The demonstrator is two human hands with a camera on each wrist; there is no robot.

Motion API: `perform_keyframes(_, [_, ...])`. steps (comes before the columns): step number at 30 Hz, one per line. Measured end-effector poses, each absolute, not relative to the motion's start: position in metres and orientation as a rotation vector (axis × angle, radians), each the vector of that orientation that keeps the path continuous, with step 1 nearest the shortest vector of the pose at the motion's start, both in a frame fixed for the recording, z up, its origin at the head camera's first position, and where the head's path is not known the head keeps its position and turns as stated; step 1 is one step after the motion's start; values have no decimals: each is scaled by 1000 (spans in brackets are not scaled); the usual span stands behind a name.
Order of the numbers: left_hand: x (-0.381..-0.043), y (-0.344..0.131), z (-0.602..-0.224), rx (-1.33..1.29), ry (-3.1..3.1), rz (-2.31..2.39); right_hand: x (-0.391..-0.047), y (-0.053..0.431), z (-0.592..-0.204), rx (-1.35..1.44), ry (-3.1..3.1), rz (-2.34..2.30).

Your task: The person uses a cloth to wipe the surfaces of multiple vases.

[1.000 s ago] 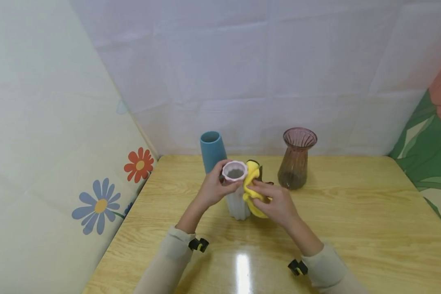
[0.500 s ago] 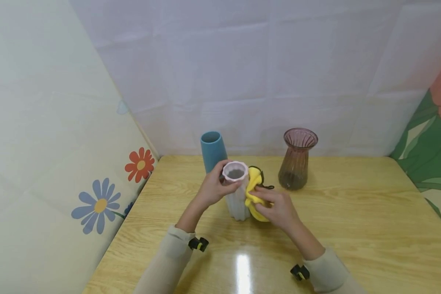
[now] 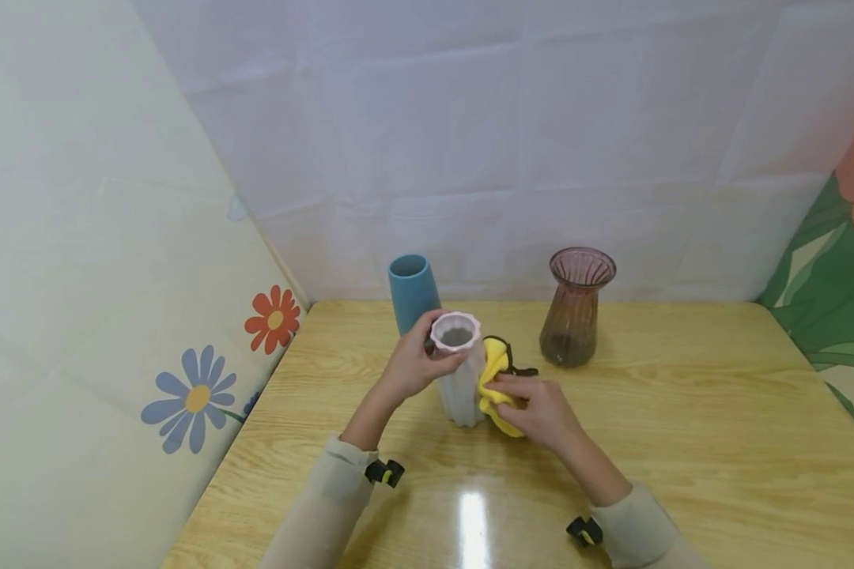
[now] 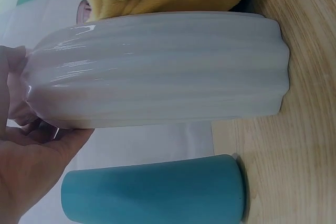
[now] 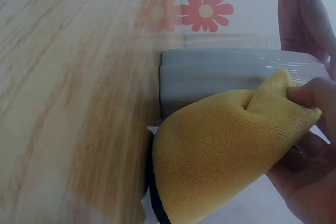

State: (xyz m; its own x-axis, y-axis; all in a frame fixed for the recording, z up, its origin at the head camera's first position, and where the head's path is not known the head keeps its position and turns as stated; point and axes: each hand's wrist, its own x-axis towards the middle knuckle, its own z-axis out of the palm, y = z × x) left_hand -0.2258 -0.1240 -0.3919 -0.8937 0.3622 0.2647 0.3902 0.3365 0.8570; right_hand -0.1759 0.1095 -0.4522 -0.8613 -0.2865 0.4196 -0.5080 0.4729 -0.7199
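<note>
A glossy white ribbed vase with a pinkish scalloped rim stands upright on the wooden table. My left hand grips it around the neck, thumb in front just under the rim. In my right hand a bunched yellow cloth with a dark edge is pinched between thumb and fingers. The cloth lies against the right side of the vase, partway down its body; in the right wrist view it overlaps the lower wall. A dark loop sticks out from the cloth behind the fingers.
Behind the left hand stands a matte blue vase. A purple-tinted glass vase with a flared mouth is at the back right. White sheeting hangs along the table's far edge, and a flower-printed sheet borders the left.
My right hand has slid the yellow cloth down along the vase's right side, a little toward me. The left hand and the vase have stayed in place.
</note>
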Motion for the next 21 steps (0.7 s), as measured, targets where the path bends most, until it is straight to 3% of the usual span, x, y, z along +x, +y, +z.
perform_keyframes(21, [-226,-125,-393,-733,-2532,-1687,-182,110,-472,847,-2836,976])
